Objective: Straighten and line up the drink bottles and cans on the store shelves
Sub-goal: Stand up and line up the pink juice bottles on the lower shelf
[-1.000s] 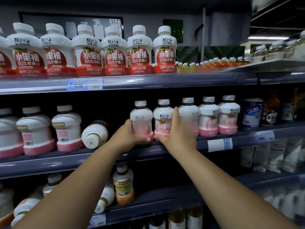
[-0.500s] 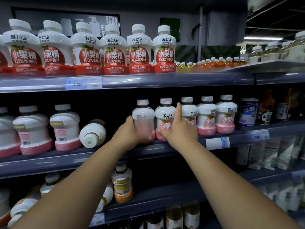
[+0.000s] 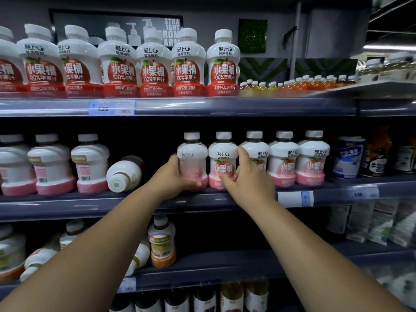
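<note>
Pink bottles [image 3: 193,163]: left grip [image 3: 168,176], right grip [image 3: 246,180]

A single head-worn wide-angle camera faces the store shelves [image 3: 67,206] from close, roughly level; edges seem warped.

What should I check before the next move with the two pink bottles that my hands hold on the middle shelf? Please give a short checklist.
1. Left hand grips the first pink bottle: ok.
2. Right hand grips the second pink bottle: ok.
3. Both held bottles are upright: ok.
4. The first pink bottle's label faces front: cannot tell, it is blurred.
5. The tipped bottle to the left stands up: not ok, it lies on its side.
6. The far-left bottles show front labels: not ok, barcodes face out.
</note>
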Motion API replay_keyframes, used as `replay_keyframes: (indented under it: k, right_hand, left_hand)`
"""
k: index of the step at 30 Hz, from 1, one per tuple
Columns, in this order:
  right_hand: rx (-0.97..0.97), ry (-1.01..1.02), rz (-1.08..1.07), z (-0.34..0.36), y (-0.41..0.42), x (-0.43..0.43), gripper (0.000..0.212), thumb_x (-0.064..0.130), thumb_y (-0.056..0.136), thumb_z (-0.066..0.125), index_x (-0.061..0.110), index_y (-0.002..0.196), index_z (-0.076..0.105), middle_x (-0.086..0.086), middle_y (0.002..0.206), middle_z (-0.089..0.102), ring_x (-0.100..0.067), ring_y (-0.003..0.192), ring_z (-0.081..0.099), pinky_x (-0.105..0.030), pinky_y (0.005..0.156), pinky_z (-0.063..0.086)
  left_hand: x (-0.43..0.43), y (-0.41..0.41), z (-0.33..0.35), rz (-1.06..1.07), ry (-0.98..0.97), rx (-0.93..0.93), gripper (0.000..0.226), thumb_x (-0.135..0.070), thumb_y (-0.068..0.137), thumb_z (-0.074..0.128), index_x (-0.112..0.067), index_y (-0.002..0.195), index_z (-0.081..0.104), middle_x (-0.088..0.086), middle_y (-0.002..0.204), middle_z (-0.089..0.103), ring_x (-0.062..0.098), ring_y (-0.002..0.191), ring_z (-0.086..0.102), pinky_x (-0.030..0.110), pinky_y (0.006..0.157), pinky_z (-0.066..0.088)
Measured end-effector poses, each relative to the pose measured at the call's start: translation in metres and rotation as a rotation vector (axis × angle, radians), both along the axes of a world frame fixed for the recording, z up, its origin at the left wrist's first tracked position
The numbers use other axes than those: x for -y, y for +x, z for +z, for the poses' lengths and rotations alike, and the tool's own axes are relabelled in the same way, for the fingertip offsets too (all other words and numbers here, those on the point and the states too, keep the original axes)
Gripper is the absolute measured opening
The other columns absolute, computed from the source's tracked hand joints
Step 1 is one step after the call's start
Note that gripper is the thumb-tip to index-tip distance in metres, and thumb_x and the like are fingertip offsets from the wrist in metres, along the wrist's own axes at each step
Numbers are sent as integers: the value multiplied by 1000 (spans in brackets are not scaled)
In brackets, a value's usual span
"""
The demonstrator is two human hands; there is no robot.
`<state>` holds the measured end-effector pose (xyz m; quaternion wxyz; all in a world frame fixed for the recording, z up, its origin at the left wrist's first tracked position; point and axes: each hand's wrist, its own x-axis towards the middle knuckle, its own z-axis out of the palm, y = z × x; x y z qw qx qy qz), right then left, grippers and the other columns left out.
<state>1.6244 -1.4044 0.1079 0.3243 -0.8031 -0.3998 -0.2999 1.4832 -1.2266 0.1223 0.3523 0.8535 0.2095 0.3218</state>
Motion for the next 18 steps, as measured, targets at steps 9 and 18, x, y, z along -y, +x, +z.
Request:
replay_keyframes:
  k: [9,18]
  right_hand:
    - [128,142,413,-1,-48,-31,75,52,81,67,27,145,37,1,127,61,-22,108,59,-37,81,51]
    - [143,83,569,2,-122,-122,77,45,77,72,26,144,40,1,121,59,-24,107,57,-38,83,52]
  left_hand:
    - [-1,-58,12,179,406,52,108,-47,60,89,-30,148,29,2,144,47,18,127,49,39,105,44]
    - [-52,-163,21,302,556,33,88,-36,68,87,-20,143,44,2,140,50,19,128,45,31,103,36]
